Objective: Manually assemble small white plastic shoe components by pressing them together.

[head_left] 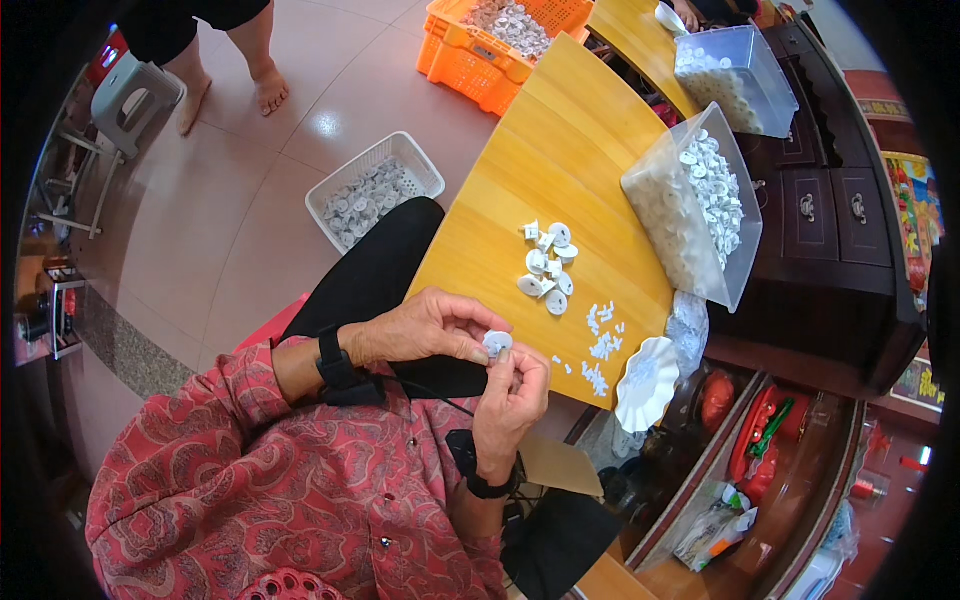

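A small round white plastic piece [497,343] with a darker spot at its middle is held between both hands, over the near edge of the yellow wooden table. My left hand [430,325] pinches it from the left with thumb and fingers. From the lower right, my right hand [512,395] closes its fingertips on the same piece. Beyond them lies a loose pile of similar white disc-shaped pieces [537,262], some on their sides with stems showing. Several tiny white plastic pins [604,346] are scattered to the right, beside a white scalloped dish [648,385].
A large clear bin [655,225] full of white pieces tilts at the table's right; another clear bin [735,105] stands behind. On the floor are a white basket [425,165] and an orange crate [440,55]. Another person's bare feet [268,90] stand near a grey stool [130,100].
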